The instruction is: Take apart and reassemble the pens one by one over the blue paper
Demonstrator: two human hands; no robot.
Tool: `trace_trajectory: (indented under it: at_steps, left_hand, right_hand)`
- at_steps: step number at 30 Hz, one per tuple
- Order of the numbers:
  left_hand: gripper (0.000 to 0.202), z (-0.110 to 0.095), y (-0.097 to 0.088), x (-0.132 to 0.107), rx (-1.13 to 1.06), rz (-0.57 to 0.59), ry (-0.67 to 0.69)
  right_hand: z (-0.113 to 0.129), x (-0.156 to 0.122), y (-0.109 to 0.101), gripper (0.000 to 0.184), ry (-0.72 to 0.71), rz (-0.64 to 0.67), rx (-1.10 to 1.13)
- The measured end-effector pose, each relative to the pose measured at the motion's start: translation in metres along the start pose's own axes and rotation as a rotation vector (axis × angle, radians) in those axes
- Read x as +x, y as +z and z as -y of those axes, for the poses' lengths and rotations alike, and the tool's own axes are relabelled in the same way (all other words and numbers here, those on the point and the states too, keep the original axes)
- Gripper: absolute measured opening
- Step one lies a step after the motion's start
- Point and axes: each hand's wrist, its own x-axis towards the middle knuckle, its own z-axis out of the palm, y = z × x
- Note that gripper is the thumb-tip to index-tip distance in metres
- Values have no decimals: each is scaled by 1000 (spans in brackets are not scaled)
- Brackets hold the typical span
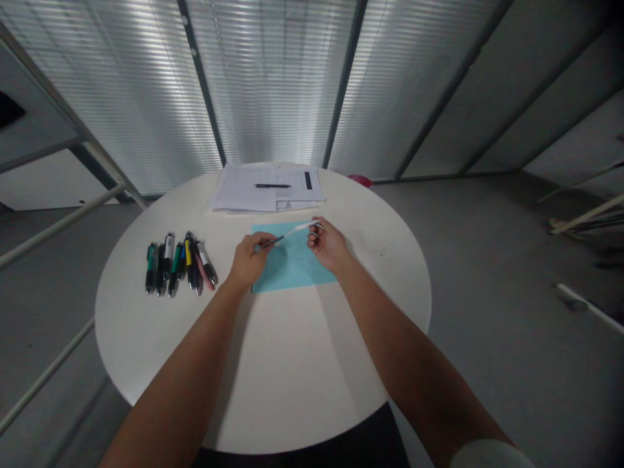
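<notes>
Both my hands hold one slim pen [291, 232] above a light blue sheet of paper [292, 263] on the round white table [263, 364]. My left hand [249, 260] pinches the pen's dark tip end. My right hand [327, 246] grips its pale rear end with closed fingers. The pen lies nearly level, slanting up to the right.
A row of several pens [178, 263] with green, yellow, black and white barrels lies on the table's left. A stack of printed papers [267, 188] with a black pen [272, 186] on top sits at the far edge. Grey floor surrounds the table; blinds stand behind.
</notes>
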Motion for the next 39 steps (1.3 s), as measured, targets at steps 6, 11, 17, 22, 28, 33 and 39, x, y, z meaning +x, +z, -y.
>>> trace_trajectory:
  at_steps: [6,11,17,22,28,33,39]
  left_hand:
    - [21,-6,-1,-2,-55,-10,23]
    - [19,-14,-2,0,-172,-34,-84]
    - [18,-12,-6,2,-267,-170,-175]
    - [23,-4,-8,3,-116,-126,-155]
    - [25,-2,-1,0,295,103,-11]
    - [28,-6,0,-1,448,165,-42]
    - [25,-1,2,-1,376,127,-18]
  right_hand:
    - [-2,3,-2,7,-16,-11,-5]
    - [-3,5,-3,6,-33,-4,8]
    - [-3,4,-3,5,-43,-11,16]
    - [3,3,-3,7,-106,-63,40]
    - [-1,5,-5,12,-351,-133,-171]
    - [-15,8,-8,13,-574,-119,-610]
    - [-20,10,-17,7,-690,-106,-1095]
